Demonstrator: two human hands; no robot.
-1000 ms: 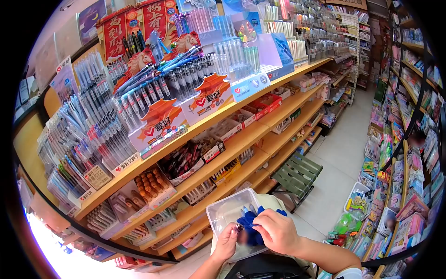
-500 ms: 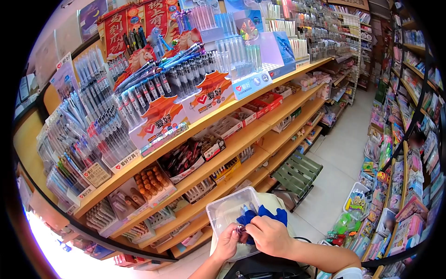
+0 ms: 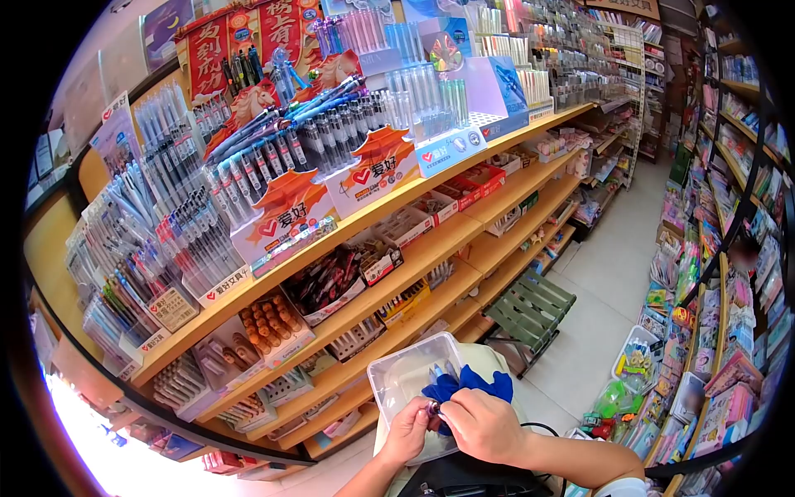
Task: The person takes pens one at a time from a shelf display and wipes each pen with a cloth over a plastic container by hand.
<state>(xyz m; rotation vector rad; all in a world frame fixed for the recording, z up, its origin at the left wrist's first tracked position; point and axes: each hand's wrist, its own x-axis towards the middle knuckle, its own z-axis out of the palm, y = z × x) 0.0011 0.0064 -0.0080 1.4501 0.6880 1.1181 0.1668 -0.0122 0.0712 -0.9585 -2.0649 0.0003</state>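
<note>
Hands are positioned close together over a clear, rectangular, open-topped plastic box (image 3: 379, 377), which rests on cream-coloured fabric (image 3: 497, 362) at the wearer's lap. Left hand (image 3: 407, 429): thumb and fingers pinched on a small, dark, shiny object (image 3: 433, 407), located between the two hands. Right hand (image 3: 487, 426): fingers curled, tips at the same object; whether they grip it or only touch it cannot be determined. A deep-blue, crumpled cloth (image 3: 489, 383) lies beyond and partly beneath the right hand. Slender, pale-blue, pen-like items (image 3: 441, 370) protrude beside the cloth, within the box. A black, bag-like item (image 3: 460, 477) sits nearest the body, below the box in the view. Ahead and to the right, a green, slatted stool (image 3: 534, 310) stands on pale floor tiles (image 3: 613, 248), beside light-brown wooden shelves (image 3: 451, 240). The top shelf carries orange-fronted cardboard display boxes (image 3: 373, 174) filled with pens; a lower shelf carries a red, shallow box (image 3: 483, 189)
</note>
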